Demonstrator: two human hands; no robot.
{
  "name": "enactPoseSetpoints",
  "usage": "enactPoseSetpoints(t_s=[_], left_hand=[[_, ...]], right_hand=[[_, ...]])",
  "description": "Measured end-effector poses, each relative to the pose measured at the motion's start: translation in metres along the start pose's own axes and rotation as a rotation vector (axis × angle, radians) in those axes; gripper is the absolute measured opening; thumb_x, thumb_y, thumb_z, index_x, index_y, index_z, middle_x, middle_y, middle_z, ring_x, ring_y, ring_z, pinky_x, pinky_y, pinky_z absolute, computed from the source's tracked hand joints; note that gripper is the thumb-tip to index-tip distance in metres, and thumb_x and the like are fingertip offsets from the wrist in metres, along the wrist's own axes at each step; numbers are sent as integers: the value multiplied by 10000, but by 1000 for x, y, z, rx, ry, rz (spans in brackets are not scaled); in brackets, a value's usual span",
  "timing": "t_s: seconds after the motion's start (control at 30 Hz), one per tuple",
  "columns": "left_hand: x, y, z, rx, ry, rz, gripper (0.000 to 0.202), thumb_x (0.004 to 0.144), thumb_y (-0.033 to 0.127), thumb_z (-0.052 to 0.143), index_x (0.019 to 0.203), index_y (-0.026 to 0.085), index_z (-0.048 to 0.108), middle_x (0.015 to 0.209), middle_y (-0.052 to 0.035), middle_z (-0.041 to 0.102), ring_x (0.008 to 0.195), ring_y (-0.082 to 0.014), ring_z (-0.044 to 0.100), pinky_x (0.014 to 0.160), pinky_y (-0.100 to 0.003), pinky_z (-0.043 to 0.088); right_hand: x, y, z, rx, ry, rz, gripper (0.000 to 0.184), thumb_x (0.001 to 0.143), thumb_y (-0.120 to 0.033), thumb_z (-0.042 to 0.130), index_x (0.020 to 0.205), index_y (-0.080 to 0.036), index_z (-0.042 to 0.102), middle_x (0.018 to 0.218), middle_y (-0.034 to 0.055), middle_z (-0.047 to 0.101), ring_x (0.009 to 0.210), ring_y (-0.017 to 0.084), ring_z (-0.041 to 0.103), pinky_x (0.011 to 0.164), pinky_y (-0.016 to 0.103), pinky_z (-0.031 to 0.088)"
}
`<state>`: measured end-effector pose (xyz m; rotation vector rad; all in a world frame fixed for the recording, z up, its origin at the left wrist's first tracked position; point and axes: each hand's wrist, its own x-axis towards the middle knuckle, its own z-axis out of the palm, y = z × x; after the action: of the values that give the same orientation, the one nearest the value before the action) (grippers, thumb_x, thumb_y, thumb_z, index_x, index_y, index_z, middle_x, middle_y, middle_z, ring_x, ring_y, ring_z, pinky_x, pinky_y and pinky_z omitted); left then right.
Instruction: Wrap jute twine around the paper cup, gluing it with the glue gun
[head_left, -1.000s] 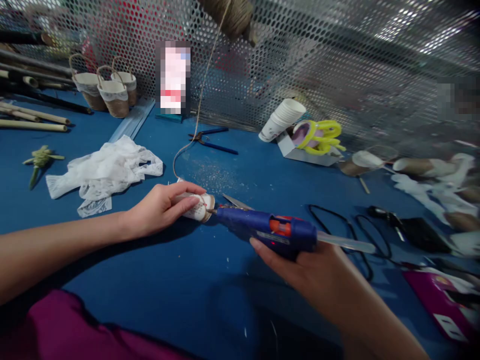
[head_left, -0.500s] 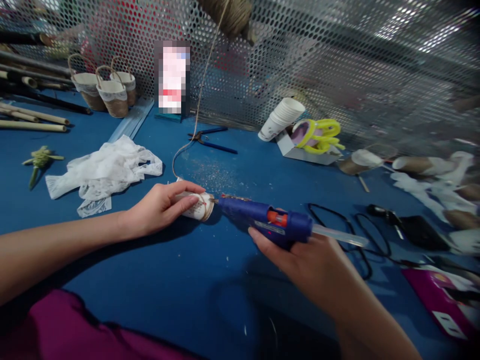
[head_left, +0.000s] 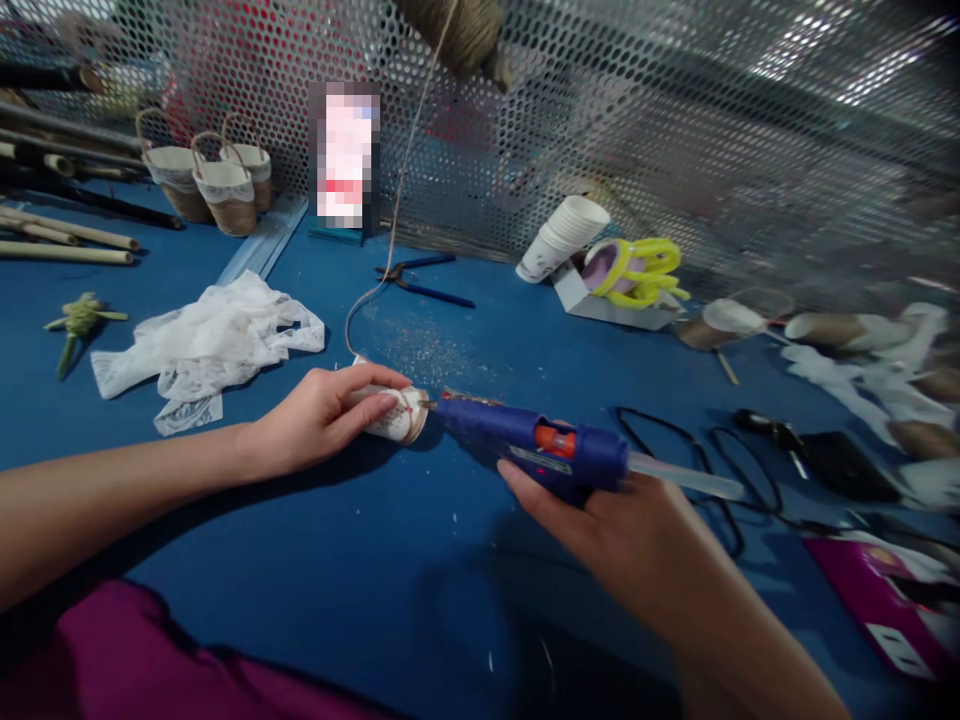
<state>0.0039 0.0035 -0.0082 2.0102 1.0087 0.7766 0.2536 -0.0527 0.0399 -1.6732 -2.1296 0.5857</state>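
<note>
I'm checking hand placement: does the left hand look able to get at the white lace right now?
Probably, but only after letting go: the left hand grips the paper cup, while the white lace lies nearby, uncovered.

Two hands (head_left: 326,415), one glue gun (head_left: 495,432), one held paper cup (head_left: 394,424), three upright handled baskets (head_left: 227,200), one pair of pliers (head_left: 397,273), one twine ball (head_left: 459,38) and one leaning cup stack (head_left: 559,240) were counted.
</note>
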Motion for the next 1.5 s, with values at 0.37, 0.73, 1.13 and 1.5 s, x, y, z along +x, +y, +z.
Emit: enactPoseSetpoints(t_s=[0.37,0.73,1.13,1.5], left_hand=[[0,0,0,1,7,-18,297,871,285,420,1083,133,564,816,-48,669,631,-118,568,574,-212,429],[-1,1,0,-6,5,-25,301,868,293,430,1082,127,560,866,-66,665,666,-132,582,564,-211,432],[0,1,1,-17,2,-8,306,861,280,430,1080,116,568,948,-93,650,738,-154,607,608,-227,448],[0,0,2,17,21,13,303,862,278,432,1080,124,574,913,-84,666,747,-157,612,611,-226,452]], right_hand=[[1,-6,4,-321,2,-142,451,825,-433,353,562,-221,653,362,-8,379,358,123,371,395,276,273],[8,-10,1,-411,15,-241,465,845,-378,321,546,-214,636,395,-6,360,388,123,363,422,272,282],[5,-11,-7,-450,26,-343,633,895,-404,196,496,-184,635,319,-7,341,306,104,346,354,252,251],[-1,-6,-2,-507,61,-394,492,890,-318,253,730,-217,708,474,47,603,458,174,581,427,261,409]])
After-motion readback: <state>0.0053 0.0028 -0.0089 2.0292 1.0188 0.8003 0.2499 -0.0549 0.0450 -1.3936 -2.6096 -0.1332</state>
